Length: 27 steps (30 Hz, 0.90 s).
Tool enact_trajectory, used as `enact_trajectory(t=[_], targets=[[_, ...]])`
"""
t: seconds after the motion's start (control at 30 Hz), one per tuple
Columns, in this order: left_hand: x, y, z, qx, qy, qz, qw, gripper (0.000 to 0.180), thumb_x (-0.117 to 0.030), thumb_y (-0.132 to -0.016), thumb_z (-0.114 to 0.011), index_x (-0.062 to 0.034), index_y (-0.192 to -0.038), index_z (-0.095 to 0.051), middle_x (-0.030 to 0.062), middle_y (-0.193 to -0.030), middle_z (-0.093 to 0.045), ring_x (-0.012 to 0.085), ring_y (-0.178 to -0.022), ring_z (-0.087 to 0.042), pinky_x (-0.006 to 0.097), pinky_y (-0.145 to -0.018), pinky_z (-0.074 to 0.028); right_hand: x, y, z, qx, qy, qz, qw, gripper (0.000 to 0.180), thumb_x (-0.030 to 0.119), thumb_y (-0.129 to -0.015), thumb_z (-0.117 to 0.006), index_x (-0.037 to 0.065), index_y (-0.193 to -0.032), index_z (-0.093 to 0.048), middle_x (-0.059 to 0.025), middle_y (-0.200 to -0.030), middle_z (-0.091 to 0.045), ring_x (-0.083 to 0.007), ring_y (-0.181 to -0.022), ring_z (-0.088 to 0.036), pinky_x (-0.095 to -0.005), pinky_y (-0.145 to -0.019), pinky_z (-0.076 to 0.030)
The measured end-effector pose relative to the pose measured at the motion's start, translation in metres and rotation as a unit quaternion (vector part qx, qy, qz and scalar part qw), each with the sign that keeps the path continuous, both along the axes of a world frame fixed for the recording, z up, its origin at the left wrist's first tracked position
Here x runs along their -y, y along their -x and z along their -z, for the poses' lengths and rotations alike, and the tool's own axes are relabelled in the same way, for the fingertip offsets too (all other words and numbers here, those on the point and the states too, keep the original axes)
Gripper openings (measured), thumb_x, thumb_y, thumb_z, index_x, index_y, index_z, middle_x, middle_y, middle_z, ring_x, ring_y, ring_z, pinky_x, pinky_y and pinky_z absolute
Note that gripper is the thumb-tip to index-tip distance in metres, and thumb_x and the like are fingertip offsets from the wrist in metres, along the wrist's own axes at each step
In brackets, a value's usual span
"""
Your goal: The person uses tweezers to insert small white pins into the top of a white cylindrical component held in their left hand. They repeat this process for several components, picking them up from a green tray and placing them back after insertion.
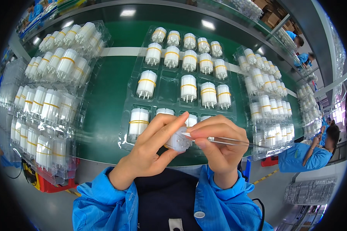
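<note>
My left hand (148, 148) is closed around a short white plug housing (177, 142), pinching it between thumb and fingers with one end turned up toward me. Small details on that end are too fine to make out. My right hand (223, 144) grips slim metal tweezers (229, 141) with a white tip, which reaches the edge of the housing. Just beyond both hands lies a clear plastic tray (124, 134) holding white pronged plugs (189, 87), bundled with yellow rubber bands. My hands partly hide the tray's nearest row.
Stacked clear trays of similar banded plugs stand at left (42, 106) and right (272, 107) on the green table (100, 127). A metal shelf frame (173, 7) crosses the far side. At the right, a co-worker in a blue jacket (308, 154) sits nearby; red bins (54, 184) are below left.
</note>
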State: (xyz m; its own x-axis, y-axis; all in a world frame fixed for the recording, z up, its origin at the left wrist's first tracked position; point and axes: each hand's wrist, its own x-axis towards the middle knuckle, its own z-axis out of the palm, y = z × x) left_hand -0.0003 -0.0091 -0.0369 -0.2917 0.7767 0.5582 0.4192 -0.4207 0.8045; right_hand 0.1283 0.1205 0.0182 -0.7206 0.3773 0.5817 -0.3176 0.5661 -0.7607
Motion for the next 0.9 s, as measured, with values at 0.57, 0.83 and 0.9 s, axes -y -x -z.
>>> enact_trajectory(t=[0.57,0.83,0.9], targets=[[-0.002,0.0,0.002,0.0,-0.027,-0.054,0.998,0.069,0.012,-0.066,-0.072,0.0004,-0.131,-0.057,0.0155,-0.111,-0.056,0.0276,-0.097,-0.059,0.034,-0.081,-0.05,0.017,-0.003,0.015,-0.051,0.042,0.009,0.998,0.014,-0.001,-0.081,-0.071,-0.004,-0.095,-0.069,-0.0174,-0.09,-0.071,-0.0223,-0.079,-0.068,-0.0283,-0.068,-0.053],[-0.002,-0.001,0.001,-0.008,-0.03,-0.053,0.998,0.069,0.015,-0.065,-0.069,0.0009,-0.131,-0.057,0.0154,-0.112,-0.055,0.0272,-0.097,-0.059,0.034,-0.08,-0.05,0.02,-0.002,0.014,-0.034,0.035,0.026,0.998,0.014,-0.003,-0.078,-0.072,-0.004,-0.092,-0.07,-0.0167,-0.088,-0.071,-0.0238,-0.076,-0.069,-0.0301,-0.066,-0.053],[-0.001,-0.001,0.001,-0.009,-0.031,-0.054,0.998,0.069,0.015,-0.065,-0.069,0.0011,-0.132,-0.057,0.0155,-0.112,-0.055,0.0273,-0.097,-0.058,0.034,-0.08,-0.05,0.019,-0.001,0.012,-0.029,0.011,0.029,0.999,0.014,-0.004,-0.077,-0.072,-0.004,-0.091,-0.071,-0.0162,-0.087,-0.071,-0.0249,-0.076,-0.069,-0.0302,-0.065,-0.053]])
